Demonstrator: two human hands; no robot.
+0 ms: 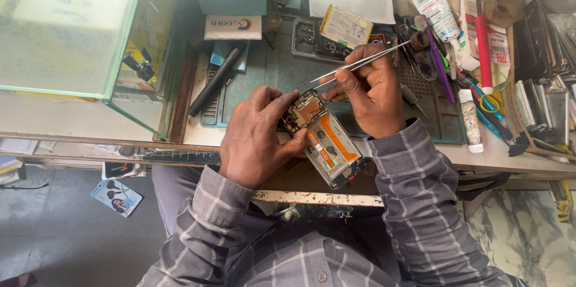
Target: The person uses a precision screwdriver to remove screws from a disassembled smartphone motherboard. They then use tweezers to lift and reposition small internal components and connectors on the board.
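My left hand [255, 137] is wrapped around the top end of the opened phone [321, 137], thumb and fingers clamped on its edges, so that grip is shut on the phone. The phone hangs out over the desk [522, 161] edge, above my lap, back cover off, circuit board [305, 111] up top and an orange strip [335, 134] running down the middle.

My right hand [369, 89] pinches the tweezers [360, 64] near their mid-length; the tips point down-left toward the board, v. close to it. Can't tell if they touch or carry anything, too small to see.

Risks as I judge them:
- Phone is held at one end only, w/ nothing under it. If the left grip slackens it drops to my lap or the floor.
- Metal tips near bare board: a slip could scratch a part or bridge contacts.
- Orange strip looks thin; snagging it w/ the tips could tear it.
- Any tiny part lifted here falls off the desk, not onto the green mat [282, 71].

Further out it's crowded: another opened phone w/ a yellow battery [346, 26] behind my right hand, a white tube [435, 8], more tools at right, a black pen [217, 80] at left. An elbow swing could knock stuff down.
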